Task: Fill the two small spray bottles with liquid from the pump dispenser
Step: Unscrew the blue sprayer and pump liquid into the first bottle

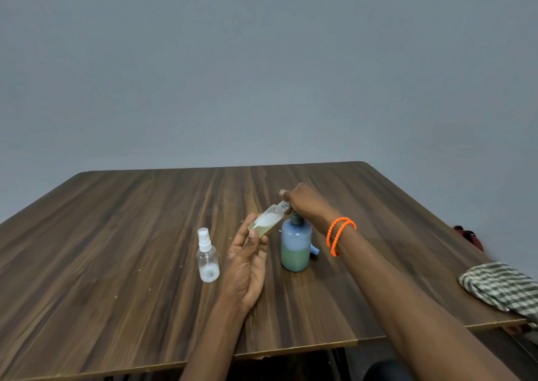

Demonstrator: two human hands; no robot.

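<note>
wooden table, fingers pinching bottle

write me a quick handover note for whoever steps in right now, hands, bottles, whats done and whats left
Left hand: holds the uncapped spray bottle tilted, its mouth up at the pump nozzle; grip is at the bottle's base.
Right hand: on top of the pump dispenser, which stands on the table.
Done: held bottle has some liquid and foam inside.
Second spray bottle: upright to the left, cap on, only a little white at the bottom.
Left: finish this fill, cap it, then fill the second. A blue piece lies behind the dispenser; can't tell if it's the cap.
</note>
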